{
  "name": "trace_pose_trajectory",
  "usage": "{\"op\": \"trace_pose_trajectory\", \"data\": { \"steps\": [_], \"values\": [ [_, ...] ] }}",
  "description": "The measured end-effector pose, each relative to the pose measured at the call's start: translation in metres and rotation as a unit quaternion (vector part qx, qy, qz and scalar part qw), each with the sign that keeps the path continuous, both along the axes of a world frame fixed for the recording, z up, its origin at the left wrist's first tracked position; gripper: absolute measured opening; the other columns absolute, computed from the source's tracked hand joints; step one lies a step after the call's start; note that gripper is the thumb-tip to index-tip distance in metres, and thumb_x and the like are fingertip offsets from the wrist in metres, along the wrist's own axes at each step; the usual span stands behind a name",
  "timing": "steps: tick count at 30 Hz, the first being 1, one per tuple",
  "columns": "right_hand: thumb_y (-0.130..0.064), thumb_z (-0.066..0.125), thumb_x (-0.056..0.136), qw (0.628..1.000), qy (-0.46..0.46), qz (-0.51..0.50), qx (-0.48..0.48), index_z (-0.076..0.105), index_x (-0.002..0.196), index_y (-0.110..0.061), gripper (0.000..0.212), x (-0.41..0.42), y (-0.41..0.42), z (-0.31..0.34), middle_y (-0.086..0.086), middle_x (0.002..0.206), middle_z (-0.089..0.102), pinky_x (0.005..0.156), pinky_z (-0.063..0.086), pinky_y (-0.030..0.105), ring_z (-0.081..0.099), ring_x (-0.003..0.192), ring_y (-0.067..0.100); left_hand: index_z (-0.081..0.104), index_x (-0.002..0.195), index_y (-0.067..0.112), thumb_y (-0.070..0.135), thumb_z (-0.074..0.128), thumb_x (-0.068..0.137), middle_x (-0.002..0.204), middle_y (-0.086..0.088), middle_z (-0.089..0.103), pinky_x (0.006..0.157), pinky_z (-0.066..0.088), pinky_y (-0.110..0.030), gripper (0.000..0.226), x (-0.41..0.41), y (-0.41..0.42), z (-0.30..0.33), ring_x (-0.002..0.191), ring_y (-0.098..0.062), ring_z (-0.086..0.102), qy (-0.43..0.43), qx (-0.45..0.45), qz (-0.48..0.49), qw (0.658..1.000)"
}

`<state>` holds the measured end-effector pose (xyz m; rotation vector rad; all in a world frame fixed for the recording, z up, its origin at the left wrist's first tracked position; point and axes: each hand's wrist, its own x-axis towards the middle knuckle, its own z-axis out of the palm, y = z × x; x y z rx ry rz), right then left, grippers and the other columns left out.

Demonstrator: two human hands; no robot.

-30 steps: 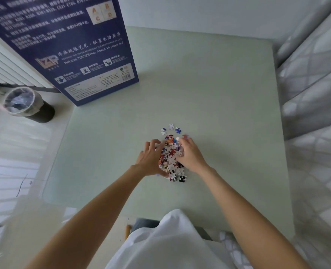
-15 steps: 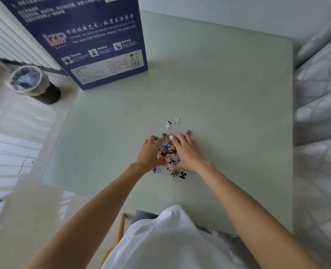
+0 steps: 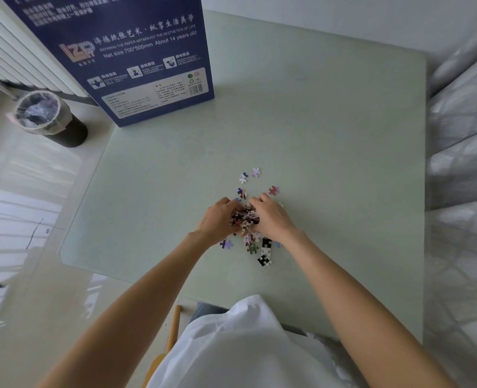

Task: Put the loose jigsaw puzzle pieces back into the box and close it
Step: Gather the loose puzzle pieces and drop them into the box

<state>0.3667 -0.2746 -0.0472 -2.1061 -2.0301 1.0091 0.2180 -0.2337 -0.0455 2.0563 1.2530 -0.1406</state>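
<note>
Hands: my left hand (image 3: 217,219) and right hand (image 3: 271,217) cup a heap of puzzle pieces (image 3: 244,217).
Left: strays (image 3: 255,172) at 12 and 6 o'clock.
Box (image 3: 136,60): 11 o'clock, unfilled.

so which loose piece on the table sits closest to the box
The pale lilac jigsaw piece, farthest beyond the hands; the white-and-blue piece beside it lies slightly nearer them.

Both forearms are bare from the bottom edge of the view up to the wrists, with no sleeve, watch, bracelet or ring to be seen. The left hand (image 3: 217,219) and the right hand (image 3: 271,218) are gloveless. At the bottom of the view the chest is covered by a plain white, loosely creased fabric top (image 3: 240,345) without print or buttons. A strip of grey-blue cloth (image 3: 208,310) shows just above it.
</note>
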Motion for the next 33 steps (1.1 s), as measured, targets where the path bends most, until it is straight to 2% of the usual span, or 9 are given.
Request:
{"op": "trace_pose_trajectory", "data": {
  "steps": [7,13,15,17,19,22,24,28,33],
  "values": [
    [-0.024,0.067,0.084,0.998,0.020,-0.036,0.053,0.063,0.114,-0.012,0.033,0.003,-0.003,0.003,0.008,0.099,0.059,0.069,0.037,0.024,0.058,0.086,0.023,0.068,0.106,0.014,0.018,0.065,0.086,0.095,-0.004,0.070,0.078,0.047,-0.025,0.021,0.000,0.008,0.003,0.085,-0.020,0.065,-0.023,0.040,-0.006,0.999],
    [-0.030,0.067,0.083,0.991,0.057,-0.100,0.068,0.066,0.113,-0.009,0.036,0.007,-0.003,0.010,0.008,0.104,0.070,0.085,0.050,0.031,0.066,0.091,0.022,0.071,0.106,0.015,0.018,0.067,0.085,0.094,-0.004,0.073,0.075,0.047,-0.022,0.022,-0.013,0.020,0.005,0.084,-0.020,0.067,-0.042,0.030,0.044,0.998],
    [-0.029,0.066,0.085,0.989,0.061,-0.117,0.071,0.068,0.108,-0.010,0.030,0.009,-0.003,0.018,0.007,0.092,0.072,0.075,0.052,0.028,0.064,0.066,0.015,0.072,0.104,0.014,0.019,0.068,0.084,0.091,-0.004,0.073,0.074,0.048,-0.022,0.020,-0.018,0.025,0.014,0.079,-0.018,0.067,-0.056,0.029,0.055,0.997],
    [-0.033,0.064,0.086,0.987,0.061,-0.127,0.082,0.069,0.103,-0.010,0.028,0.008,-0.002,0.032,0.004,0.074,0.070,0.055,0.044,0.019,0.047,0.043,0.004,0.073,0.100,0.015,0.020,0.069,0.084,0.081,-0.002,0.073,0.071,0.051,-0.026,0.017,-0.026,0.030,0.030,0.067,-0.015,0.065,-0.087,0.039,0.062,0.993],
    [-0.033,0.063,0.086,0.985,0.073,-0.135,0.082,0.068,0.103,-0.010,0.030,0.007,0.001,0.050,0.004,0.068,0.066,0.051,0.034,0.013,0.037,0.036,0.001,0.074,0.097,0.016,0.022,0.070,0.083,0.070,0.003,0.070,0.063,0.049,-0.020,0.016,-0.034,0.035,0.051,0.057,-0.008,0.061,-0.128,0.060,0.065,0.988],
    [-0.037,0.061,0.084,0.979,0.110,-0.154,0.077,0.066,0.106,-0.010,0.035,0.005,0.010,0.081,0.003,0.068,0.067,0.047,0.040,0.014,0.051,0.040,0.003,0.074,0.096,0.017,0.022,0.070,0.082,0.067,0.009,0.067,0.058,0.042,-0.006,0.016,-0.046,0.047,0.091,0.053,0.000,0.058,-0.184,0.096,0.073,0.975],
    [-0.036,0.063,0.082,0.971,0.152,-0.167,0.076,0.065,0.109,-0.010,0.037,0.002,0.024,0.104,0.003,0.079,0.071,0.051,0.047,0.015,0.064,0.053,0.003,0.074,0.097,0.016,0.019,0.071,0.082,0.074,0.011,0.068,0.061,0.047,-0.008,0.016,-0.055,0.062,0.121,0.055,0.001,0.060,-0.225,0.134,0.069,0.963],
    [-0.014,0.068,0.081,0.933,0.291,-0.179,0.116,0.065,0.096,-0.012,0.015,-0.009,0.077,0.169,-0.003,0.081,0.068,0.056,0.046,0.008,0.067,0.061,0.001,0.073,0.097,0.011,0.012,0.072,0.080,0.079,0.011,0.067,0.064,0.053,-0.015,0.017,-0.078,0.120,0.192,0.061,-0.001,0.062,-0.299,0.259,0.070,0.916],
    [-0.009,0.070,0.079,0.912,0.344,-0.142,0.172,0.067,0.085,-0.022,0.014,-0.023,0.150,0.237,0.001,0.084,0.069,0.065,0.056,0.022,0.067,0.069,0.010,0.070,0.105,0.011,0.023,0.065,0.086,0.097,0.009,0.065,0.077,0.051,-0.009,0.023,-0.096,0.211,0.278,0.084,0.000,0.064,-0.333,0.437,0.045,0.835]
  ]
}}
